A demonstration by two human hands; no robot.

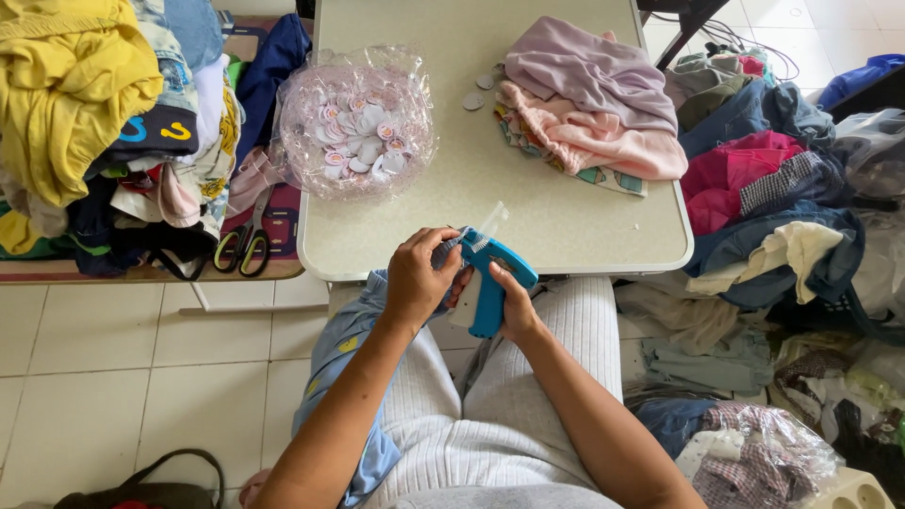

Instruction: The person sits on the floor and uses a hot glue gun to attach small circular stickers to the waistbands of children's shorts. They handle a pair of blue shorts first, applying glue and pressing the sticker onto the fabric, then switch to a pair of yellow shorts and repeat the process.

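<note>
Both hands at the near edge of the worktop (566, 236). Right hand (517, 303) grips a blue tagging gun (490, 283) by its handle; left hand (419, 278) pinches blue fabric (353, 344) against the gun's tip. Beyond them on the worktop: plastic bag of round tags (356, 123), folded pink clothes (594, 94). Scissors (247, 243) left of it.

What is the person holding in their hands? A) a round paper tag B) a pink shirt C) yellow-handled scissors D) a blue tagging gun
D: both hands, the left hand and the right hand, hold a blue tagging gun above the lap, while the scissors lie off to the side by the table and the pink clothes rest on it.
</note>
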